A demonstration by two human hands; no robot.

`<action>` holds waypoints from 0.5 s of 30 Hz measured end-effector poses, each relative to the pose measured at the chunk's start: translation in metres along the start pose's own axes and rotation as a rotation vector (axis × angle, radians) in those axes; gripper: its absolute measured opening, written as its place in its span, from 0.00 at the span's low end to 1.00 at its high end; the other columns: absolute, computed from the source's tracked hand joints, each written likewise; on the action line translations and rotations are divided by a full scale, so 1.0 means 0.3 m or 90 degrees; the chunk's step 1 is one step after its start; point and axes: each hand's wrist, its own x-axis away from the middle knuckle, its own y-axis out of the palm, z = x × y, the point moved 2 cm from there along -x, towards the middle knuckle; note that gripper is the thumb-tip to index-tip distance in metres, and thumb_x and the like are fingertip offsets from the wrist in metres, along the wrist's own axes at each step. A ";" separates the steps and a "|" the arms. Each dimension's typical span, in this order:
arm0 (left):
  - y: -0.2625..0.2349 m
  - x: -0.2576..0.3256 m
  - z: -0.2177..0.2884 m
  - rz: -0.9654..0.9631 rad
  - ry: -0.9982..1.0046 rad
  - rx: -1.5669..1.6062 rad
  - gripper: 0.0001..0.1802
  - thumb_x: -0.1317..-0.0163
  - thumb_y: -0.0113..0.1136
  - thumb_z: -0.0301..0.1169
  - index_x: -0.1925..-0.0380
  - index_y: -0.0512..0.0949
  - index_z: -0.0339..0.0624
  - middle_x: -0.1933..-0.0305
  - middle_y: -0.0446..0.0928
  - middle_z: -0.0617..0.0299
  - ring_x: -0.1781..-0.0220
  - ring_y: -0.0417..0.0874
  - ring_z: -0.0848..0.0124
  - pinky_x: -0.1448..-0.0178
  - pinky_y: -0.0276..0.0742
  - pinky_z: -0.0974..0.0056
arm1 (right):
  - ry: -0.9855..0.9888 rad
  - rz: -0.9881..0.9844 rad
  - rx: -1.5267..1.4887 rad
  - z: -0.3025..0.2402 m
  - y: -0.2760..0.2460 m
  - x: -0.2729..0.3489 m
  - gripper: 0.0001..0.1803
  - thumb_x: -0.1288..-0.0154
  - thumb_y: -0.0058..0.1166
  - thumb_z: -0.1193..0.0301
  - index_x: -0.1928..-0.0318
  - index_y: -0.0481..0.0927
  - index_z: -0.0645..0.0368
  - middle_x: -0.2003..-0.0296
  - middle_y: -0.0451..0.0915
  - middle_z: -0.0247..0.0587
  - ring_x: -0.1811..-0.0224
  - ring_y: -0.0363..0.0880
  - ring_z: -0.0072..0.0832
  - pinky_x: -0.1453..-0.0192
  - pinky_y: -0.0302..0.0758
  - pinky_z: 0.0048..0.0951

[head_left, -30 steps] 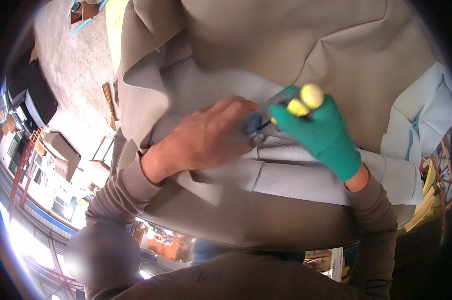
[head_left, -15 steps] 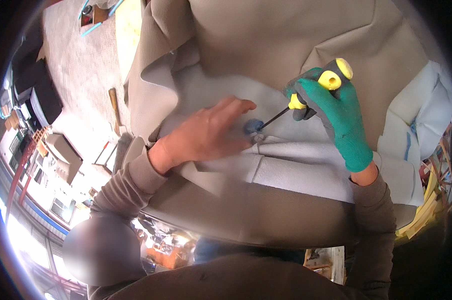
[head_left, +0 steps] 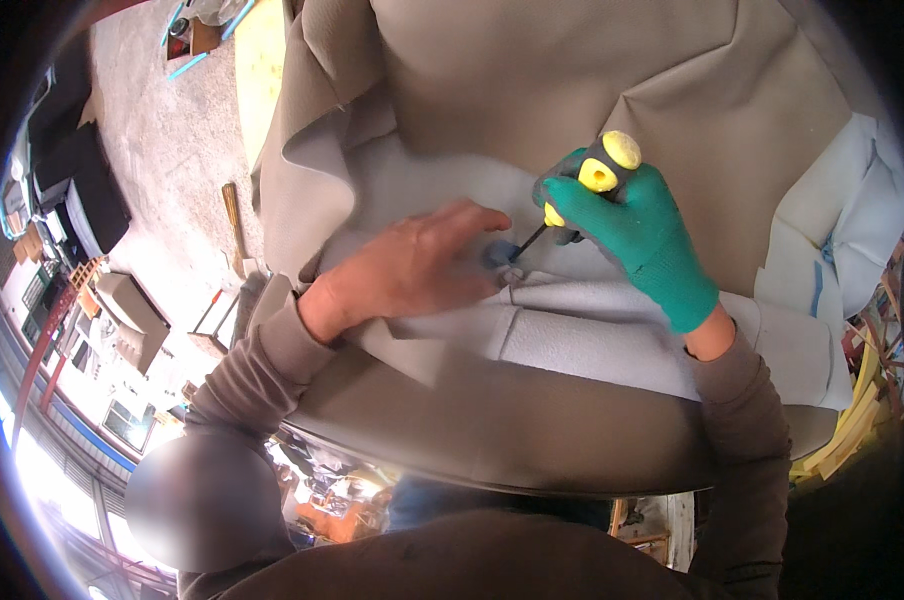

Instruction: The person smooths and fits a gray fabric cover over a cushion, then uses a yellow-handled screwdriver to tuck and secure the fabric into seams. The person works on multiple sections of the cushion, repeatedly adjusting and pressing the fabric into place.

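Observation:
My right hand, in a green and dark glove, is closed around a screwdriver with a yellow and black handle. Its dark shaft slants down to the left, and the tip meets a small dark blue piece whose kind I cannot make out. Beside that piece is my bare left hand, thumb and forefinger apart around it, slightly blurred. Under both hands lies the pale backing of a folded sheet of brown-grey upholstery material, with folds gathered near the tip.
The covered, rounded edge of the workpiece runs in front of my body. A brush-like tool with a wooden handle lies to the left. Yellow strips are piled at the lower right. A small box sits at the upper left.
My right hand and the screwdriver have moved left, towards my left hand, and less of the shaft shows. My left hand stays almost in place.

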 end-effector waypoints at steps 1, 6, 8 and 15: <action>-0.001 0.000 -0.001 -0.003 0.000 -0.002 0.37 0.35 0.78 0.33 0.28 0.73 0.42 0.35 0.79 0.50 0.46 0.89 0.55 0.41 0.86 0.52 | 0.008 -0.008 0.008 -0.005 -0.002 -0.006 0.11 0.23 0.65 0.66 0.55 0.90 0.63 0.62 0.87 0.33 0.60 0.84 0.19 0.54 0.81 0.25; 0.002 0.004 -0.008 -0.018 0.015 0.036 0.37 0.34 0.77 0.34 0.28 0.73 0.39 0.34 0.79 0.47 0.41 0.88 0.52 0.39 0.86 0.52 | -0.003 -0.023 0.012 0.026 -0.021 -0.010 0.11 0.23 0.66 0.67 0.55 0.89 0.63 0.61 0.87 0.33 0.59 0.84 0.19 0.52 0.82 0.26; 0.006 0.002 -0.010 -0.017 0.019 0.052 0.36 0.34 0.77 0.34 0.28 0.74 0.38 0.34 0.78 0.47 0.40 0.87 0.51 0.38 0.86 0.52 | 0.068 -0.028 0.036 0.081 0.006 0.002 0.10 0.23 0.66 0.67 0.54 0.89 0.63 0.60 0.88 0.33 0.58 0.84 0.18 0.50 0.82 0.27; -0.006 -0.021 0.007 0.012 0.023 0.062 0.31 0.36 0.76 0.33 0.35 0.78 0.39 0.40 0.81 0.45 0.41 0.87 0.46 0.38 0.83 0.49 | -0.003 -0.040 -0.023 0.172 0.119 -0.019 0.15 0.24 0.68 0.61 0.56 0.90 0.63 0.68 0.91 0.41 0.65 0.88 0.21 0.59 0.83 0.35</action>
